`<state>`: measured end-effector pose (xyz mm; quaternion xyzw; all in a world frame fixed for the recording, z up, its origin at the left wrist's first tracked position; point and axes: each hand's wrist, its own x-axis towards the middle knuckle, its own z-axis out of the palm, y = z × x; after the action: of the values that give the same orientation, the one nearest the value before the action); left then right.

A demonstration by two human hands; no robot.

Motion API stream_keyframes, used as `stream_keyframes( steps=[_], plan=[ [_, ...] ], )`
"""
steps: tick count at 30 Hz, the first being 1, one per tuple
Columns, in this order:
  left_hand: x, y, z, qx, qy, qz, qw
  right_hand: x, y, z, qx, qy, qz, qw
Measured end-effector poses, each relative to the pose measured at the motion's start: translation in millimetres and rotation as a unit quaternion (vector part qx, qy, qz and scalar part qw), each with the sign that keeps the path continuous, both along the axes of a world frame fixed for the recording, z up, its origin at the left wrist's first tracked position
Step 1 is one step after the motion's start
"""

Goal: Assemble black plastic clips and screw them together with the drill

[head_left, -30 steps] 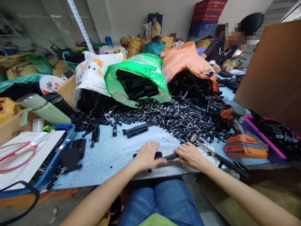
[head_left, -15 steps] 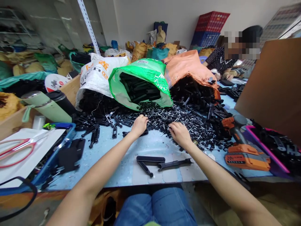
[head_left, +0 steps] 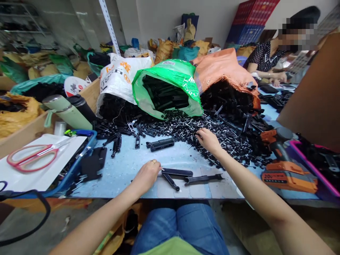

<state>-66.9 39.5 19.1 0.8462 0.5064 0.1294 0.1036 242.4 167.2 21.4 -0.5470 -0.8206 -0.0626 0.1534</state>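
Note:
My left hand (head_left: 148,173) is closed in a pinch at the left end of a black hinged arm (head_left: 177,172) lying near the table's front edge; a small silvery tip shows at its fingertips. A forked black part (head_left: 204,178) touches the arm's right end. My right hand (head_left: 208,140) has its fingers pinched together at the edge of a heap of small black pieces and silvery screws (head_left: 225,145); what it holds, if anything, is too small to name. Another black part (head_left: 160,144) lies between the hands and the green bag (head_left: 170,71).
An orange cordless drill (head_left: 289,175) stands at the right beside a pink-rimmed bin (head_left: 313,170). White and orange bags (head_left: 219,67) spill black parts. Scissors (head_left: 34,157) lie on a blue tray (head_left: 91,136) at the left, near green flask (head_left: 63,111). A person (head_left: 271,63) sits back right.
My left hand has moved from the heap down to the hinged arm's left end. My right hand stays at the heap. The view has shifted a little.

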Motion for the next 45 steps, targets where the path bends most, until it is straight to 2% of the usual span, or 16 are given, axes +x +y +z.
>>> stream_keyframes(
  steps=[3, 5, 7, 12, 15, 17, 20, 23, 26, 29, 32, 36, 41, 45],
  plan=[
    [8, 0, 6.1, 0.032, 0.05, -0.039, 0.997, -9, 2, -1.5, -0.005, -0.004, 0.012, 1.0],
    [12, -2, 4.6, 0.06, 0.066, -0.049, 0.995, -20, 9, -3.0, -0.016, -0.033, 0.023, 0.999],
    [14, -5, -2.4, 0.081, 0.062, -0.053, 0.993, -33, 17, -5.8, -0.028, -0.061, 0.035, 0.997],
    [16, -10, -31.1, 0.122, 0.03, -0.091, 0.988, -65, 38, -17.8, -0.063, -0.1, 0.091, 0.989],
    [16, -8, -39.4, 0.124, 0.0, -0.09, 0.988, -82, 46, -22.3, -0.083, -0.117, 0.117, 0.983],
    [16, -8, -39.5, 0.12, -0.024, -0.088, 0.989, -90, 51, -19.5, -0.09, -0.118, 0.122, 0.981],
    [15, -12, -37.3, 0.119, -0.074, -0.065, 0.988, -95, 52, -4.4, -0.088, -0.102, 0.116, 0.984],
    [11, -20, -38.5, 0.128, -0.112, -0.023, 0.985, -86, 31, 13.8, -0.072, -0.074, 0.101, 0.99],
    [7, -25, -43.9, 0.14, -0.13, -0.013, 0.981, -66, -21, 19.9, -0.086, 0.057, 0.121, 0.987],
    [6, -25, -50.2, 0.169, -0.151, -0.015, 0.974, -47, -82, 11.2, -0.128, 0.237, 0.148, 0.952],
    [8, -23, -53.2, 0.186, -0.16, -0.011, 0.969, -40, -123, -3.4, -0.116, 0.312, 0.127, 0.935],
    [9, -24, -52.6, 0.185, -0.151, -0.008, 0.971, -40, -136, -14.5, -0.067, 0.315, 0.122, 0.939],
    [8, -24, -53.1, 0.18, -0.133, -0.01, 0.975, -39, -138, -24.0, -0.011, 0.203, 0.167, 0.965],
    [9, -27, -46.9, 0.195, -0.094, 0.012, 0.976, -37, -145, -36.6, 0.033, 0.134, 0.193, 0.971]
  ],
)
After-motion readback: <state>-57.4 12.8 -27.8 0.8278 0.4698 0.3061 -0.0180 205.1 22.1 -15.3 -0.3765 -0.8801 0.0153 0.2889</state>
